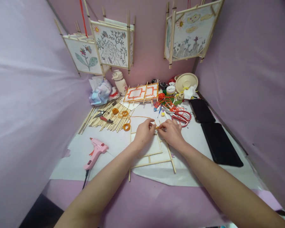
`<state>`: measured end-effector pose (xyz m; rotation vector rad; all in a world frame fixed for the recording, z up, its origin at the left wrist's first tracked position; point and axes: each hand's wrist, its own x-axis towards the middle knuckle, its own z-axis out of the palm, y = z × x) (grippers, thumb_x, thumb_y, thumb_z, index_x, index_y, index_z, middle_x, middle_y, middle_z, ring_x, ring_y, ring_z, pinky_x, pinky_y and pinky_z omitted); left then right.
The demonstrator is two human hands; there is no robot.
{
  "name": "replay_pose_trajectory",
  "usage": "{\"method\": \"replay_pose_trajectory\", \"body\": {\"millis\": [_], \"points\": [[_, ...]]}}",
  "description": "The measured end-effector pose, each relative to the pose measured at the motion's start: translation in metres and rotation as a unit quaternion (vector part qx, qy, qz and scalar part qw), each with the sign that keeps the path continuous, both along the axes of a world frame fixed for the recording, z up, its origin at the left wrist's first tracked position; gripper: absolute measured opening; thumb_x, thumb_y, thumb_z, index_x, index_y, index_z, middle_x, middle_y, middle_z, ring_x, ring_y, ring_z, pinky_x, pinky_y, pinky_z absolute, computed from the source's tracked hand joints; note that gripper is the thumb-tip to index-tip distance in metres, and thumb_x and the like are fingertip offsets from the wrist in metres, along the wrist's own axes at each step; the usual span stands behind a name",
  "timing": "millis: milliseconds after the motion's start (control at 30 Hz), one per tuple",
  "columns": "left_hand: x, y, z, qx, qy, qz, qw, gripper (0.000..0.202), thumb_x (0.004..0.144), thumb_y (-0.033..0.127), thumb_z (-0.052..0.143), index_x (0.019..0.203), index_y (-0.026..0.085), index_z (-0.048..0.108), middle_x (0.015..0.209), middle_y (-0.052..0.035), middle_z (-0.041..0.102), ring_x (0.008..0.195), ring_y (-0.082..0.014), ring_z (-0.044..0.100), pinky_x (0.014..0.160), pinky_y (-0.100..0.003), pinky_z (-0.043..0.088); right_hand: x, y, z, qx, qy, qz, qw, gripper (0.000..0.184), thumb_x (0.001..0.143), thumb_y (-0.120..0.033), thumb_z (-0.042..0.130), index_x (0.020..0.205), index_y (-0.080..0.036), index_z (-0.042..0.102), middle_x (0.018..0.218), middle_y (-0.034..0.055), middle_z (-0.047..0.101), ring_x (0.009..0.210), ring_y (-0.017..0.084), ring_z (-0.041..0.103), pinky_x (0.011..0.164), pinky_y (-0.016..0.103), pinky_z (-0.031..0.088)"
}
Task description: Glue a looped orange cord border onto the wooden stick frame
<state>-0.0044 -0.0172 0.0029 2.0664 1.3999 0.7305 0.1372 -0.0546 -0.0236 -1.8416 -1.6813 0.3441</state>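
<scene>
A frame of thin wooden sticks (150, 164) lies flat on the white sheet in front of me. Over its far part, my left hand (144, 130) and my right hand (171, 131) meet with fingertips nearly touching. Both hands pinch an orange cord (142, 117) at a stick of the frame. From there the cord trails left to loose coils (126, 127) beside the stick pile. My fingers partly hide the cord's end and the frame's far edge.
A pink glue gun (96, 153) lies at the left. Wooden sticks (118, 123) bear red-handled pliers (106, 119). Red-handled scissors (184, 117), two black phone-like slabs (222, 144) and a finished orange-trimmed panel (141, 93) lie beyond my hands. Picture lanterns (112, 44) hang above.
</scene>
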Motion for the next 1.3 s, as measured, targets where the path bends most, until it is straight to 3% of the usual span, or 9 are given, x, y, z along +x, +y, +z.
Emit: {"method": "replay_pose_trajectory", "body": {"millis": [267,633,833,1133,1300], "points": [[0.012,0.022,-0.002,-0.102,-0.098,0.019,0.990,0.033,0.075,0.010,0.065,0.108,0.014,0.062,0.073,-0.0012,0.070,0.071,-0.0160,0.066,0.067,-0.024,0.048,-0.001,0.000,-0.002,0.027,-0.011,0.033,0.999,0.015,0.084,-0.032,0.060,0.081,-0.026,0.073,0.092,0.0049,0.064,0.100,0.024,0.046,0.079,0.036,0.025],[-0.001,0.037,-0.013,-0.029,-0.065,0.016,0.997,0.034,0.072,0.006,0.060,0.105,0.017,0.062,0.068,0.0023,0.068,0.066,-0.0145,0.065,0.067,-0.025,0.046,0.000,-0.004,-0.002,0.046,-0.049,0.070,0.995,0.018,0.082,-0.023,0.057,0.085,-0.027,0.075,0.095,0.0050,0.063,0.100,0.023,0.044,0.080,0.038,0.024],[0.003,0.040,-0.013,-0.047,-0.084,0.020,0.995,0.029,0.073,0.006,0.059,0.100,0.016,0.063,0.063,0.0026,0.065,0.060,-0.0133,0.062,0.063,-0.024,0.046,0.000,-0.005,0.002,0.074,-0.078,0.095,0.990,0.021,0.084,-0.023,0.056,0.093,-0.027,0.074,0.100,0.0065,0.063,0.102,0.024,0.043,0.080,0.039,0.023],[0.006,0.045,-0.017,-0.088,-0.120,0.033,0.988,0.030,0.073,0.007,0.058,0.101,0.016,0.062,0.062,0.0036,0.061,0.052,-0.0105,0.058,0.055,-0.021,0.045,-0.001,-0.006,0.001,0.068,-0.118,0.118,0.984,0.021,0.085,-0.023,0.057,0.088,-0.028,0.076,0.099,0.0058,0.062,0.101,0.024,0.041,0.081,0.040,0.022],[0.008,0.046,-0.016,-0.064,-0.106,0.043,0.991,0.027,0.074,0.007,0.058,0.099,0.015,0.063,0.062,0.0034,0.060,0.053,-0.0102,0.058,0.058,-0.021,0.045,-0.001,-0.006,0.001,0.059,-0.119,0.118,0.984,0.020,0.084,-0.022,0.057,0.089,-0.028,0.076,0.098,0.0061,0.061,0.101,0.024,0.040,0.080,0.039,0.022]]}}
